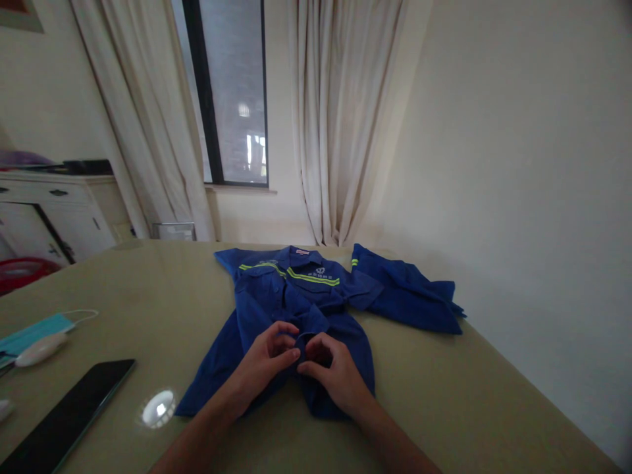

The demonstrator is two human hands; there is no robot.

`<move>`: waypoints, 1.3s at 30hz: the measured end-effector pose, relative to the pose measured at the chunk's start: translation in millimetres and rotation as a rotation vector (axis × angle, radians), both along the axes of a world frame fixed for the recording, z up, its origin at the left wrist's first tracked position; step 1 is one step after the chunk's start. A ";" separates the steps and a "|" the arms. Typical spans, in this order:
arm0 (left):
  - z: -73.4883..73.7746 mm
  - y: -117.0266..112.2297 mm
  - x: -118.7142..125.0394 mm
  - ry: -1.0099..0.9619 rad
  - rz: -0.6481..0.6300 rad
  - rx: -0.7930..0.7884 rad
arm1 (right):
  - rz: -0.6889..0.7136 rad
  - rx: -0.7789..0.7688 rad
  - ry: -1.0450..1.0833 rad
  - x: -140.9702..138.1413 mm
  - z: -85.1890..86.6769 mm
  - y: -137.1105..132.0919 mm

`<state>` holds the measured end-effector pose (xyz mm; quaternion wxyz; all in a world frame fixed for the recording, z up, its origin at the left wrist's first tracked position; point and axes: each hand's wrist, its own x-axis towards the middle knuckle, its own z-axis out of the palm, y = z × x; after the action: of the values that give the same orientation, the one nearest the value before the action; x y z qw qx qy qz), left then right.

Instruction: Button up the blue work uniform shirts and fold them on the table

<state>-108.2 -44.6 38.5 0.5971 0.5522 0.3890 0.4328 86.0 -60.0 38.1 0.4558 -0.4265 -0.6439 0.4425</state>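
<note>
A blue short-sleeved work shirt (257,299) with yellow-green stripes and a white chest logo lies front up on the table, its collar pointing away from me. Along its lower front, my left hand (269,359) is closed in a pinch on the shirt's edge. Facing it from the other side, my right hand (336,368) also has thumb and fingers curled together on the fabric. The cloth between the hands is lifted a little, and the fingers hide the exact spot they grip. Any button there is too small to make out.
Right of the shirt lies another blue garment (409,293), folded, close to the wall. On the table's left are a black phone (69,415), a light blue face mask (37,334) and a whitish oval object (41,349). The table (162,283) reaches toward curtains (340,131) and a window.
</note>
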 end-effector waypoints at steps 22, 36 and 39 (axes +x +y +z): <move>-1.6 -5.7 5.8 0.212 0.042 0.243 | -0.089 0.132 -0.093 2.9 5.1 -2.0; 1.7 -4.7 7.5 0.103 0.004 0.150 | -0.150 0.521 -0.378 2.8 -1.1 -8.0; 4.2 -6.5 7.8 0.102 -0.007 0.171 | -0.166 0.617 -0.469 4.6 -2.1 -7.0</move>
<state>-100.4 -51.1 42.7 0.5287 0.6236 0.3788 0.4337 90.6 -67.0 36.1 0.4373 -0.4098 -0.7965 0.0805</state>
